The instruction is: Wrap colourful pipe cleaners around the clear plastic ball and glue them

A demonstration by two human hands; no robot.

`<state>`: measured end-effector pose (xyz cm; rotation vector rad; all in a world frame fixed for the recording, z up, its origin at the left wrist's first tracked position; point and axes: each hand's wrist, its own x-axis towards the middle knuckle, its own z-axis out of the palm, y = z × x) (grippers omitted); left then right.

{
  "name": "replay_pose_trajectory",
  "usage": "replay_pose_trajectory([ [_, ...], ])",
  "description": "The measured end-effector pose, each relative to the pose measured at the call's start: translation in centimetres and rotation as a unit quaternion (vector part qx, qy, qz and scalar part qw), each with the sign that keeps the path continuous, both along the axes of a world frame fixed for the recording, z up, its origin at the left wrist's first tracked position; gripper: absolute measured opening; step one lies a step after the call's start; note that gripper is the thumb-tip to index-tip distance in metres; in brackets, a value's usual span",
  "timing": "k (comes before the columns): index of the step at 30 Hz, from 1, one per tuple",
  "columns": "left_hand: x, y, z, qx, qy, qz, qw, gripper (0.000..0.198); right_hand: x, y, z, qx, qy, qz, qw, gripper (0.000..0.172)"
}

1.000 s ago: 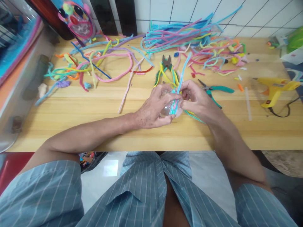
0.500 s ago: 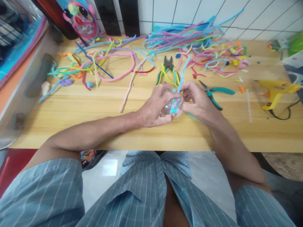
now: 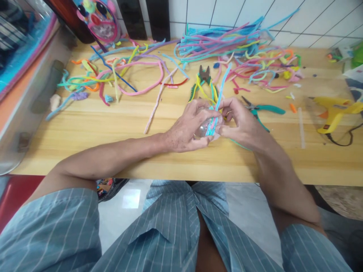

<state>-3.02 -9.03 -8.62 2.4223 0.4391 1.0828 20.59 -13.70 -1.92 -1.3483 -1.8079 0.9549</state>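
My left hand (image 3: 185, 126) is closed round a small clear ball (image 3: 202, 130) held just above the wooden table (image 3: 113, 143). Blue and pink pipe cleaners (image 3: 212, 124) run over the ball's top, and a long light-blue one (image 3: 222, 83) rises from it toward the back. My right hand (image 3: 241, 122) pinches these pipe cleaners against the ball from the right. A teal strand (image 3: 239, 144) trails out under my right wrist.
Loose pipe cleaners (image 3: 227, 49) in many colours cover the back of the table. Dark pliers with yellow-green handles (image 3: 202, 81) lie behind my hands, teal-handled pliers (image 3: 263, 111) to the right. A yellow glue gun (image 3: 336, 109) and a glue stick (image 3: 301, 126) lie at the far right.
The hands keep their hold on the ball and pipe cleaners; my right fingers have shifted slightly on the strands. The view has drifted a little.
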Motion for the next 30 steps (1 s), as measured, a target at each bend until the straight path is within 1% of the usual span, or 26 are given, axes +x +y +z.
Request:
replay_pose_trajectory([
  [5,0.1,0.0,-0.1,0.003,0.003,0.005,1.000,0.067,0.2,0.0,0.1,0.005,-0.005,0.005,1.000,0.045],
  [11,0.2,0.0,-0.1,0.002,-0.002,0.007,1.000,0.066,0.6,0.4,-0.6,-0.008,0.008,-0.001,1.000,0.046],
  [15,0.2,0.0,-0.1,-0.004,-0.014,-0.005,1.000,0.065,0.6,0.5,-0.6,-0.023,0.021,-0.003,1.000,0.046],
  [18,0.2,-0.1,-0.3,0.015,-0.029,-0.010,0.999,0.067,0.6,0.7,0.0,-0.068,0.052,0.003,0.996,0.043],
  [20,0.2,-0.2,-0.4,0.027,-0.034,-0.011,0.999,0.070,0.5,0.8,0.2,-0.084,0.075,0.005,0.994,0.039],
  [24,0.3,-0.4,-0.5,0.032,-0.019,-0.004,0.999,0.072,0.1,1.0,0.0,-0.074,0.097,-0.002,0.993,0.039],
  [27,0.3,-0.4,-0.5,0.044,-0.025,-0.003,0.999,0.072,-0.1,1.0,-0.5,-0.080,0.109,0.000,0.991,0.038],
  [30,0.3,-0.4,-0.5,0.058,-0.022,0.001,0.998,0.073,-0.1,1.0,-0.6,-0.080,0.111,-0.001,0.991,0.037],
])
